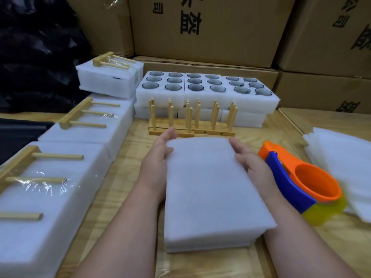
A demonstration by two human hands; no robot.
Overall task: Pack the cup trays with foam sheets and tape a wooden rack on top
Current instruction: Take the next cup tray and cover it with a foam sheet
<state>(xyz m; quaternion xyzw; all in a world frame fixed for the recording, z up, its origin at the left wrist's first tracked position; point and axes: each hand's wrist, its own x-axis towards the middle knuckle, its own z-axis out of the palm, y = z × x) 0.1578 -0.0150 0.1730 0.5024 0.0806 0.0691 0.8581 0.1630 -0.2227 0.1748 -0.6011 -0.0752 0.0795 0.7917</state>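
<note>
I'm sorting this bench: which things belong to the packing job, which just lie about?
Job: foam pack between left hand and right hand, upright wooden racks, cup trays, tape dispenser, loose foam sheets.
Lying about: cardboard boxes, black bags.

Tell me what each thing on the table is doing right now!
Foam block: covered on top, held at both sides.
Left hand: fingers against the block's left edge.
Right hand: fingers against its right edge.
Cup trays: uncovered, cups showing.
Wooden racks: standing upright, untaped.
Finished packs: racks taped flat on top.
Tape dispenser: lying unused, right of the block.
</note>
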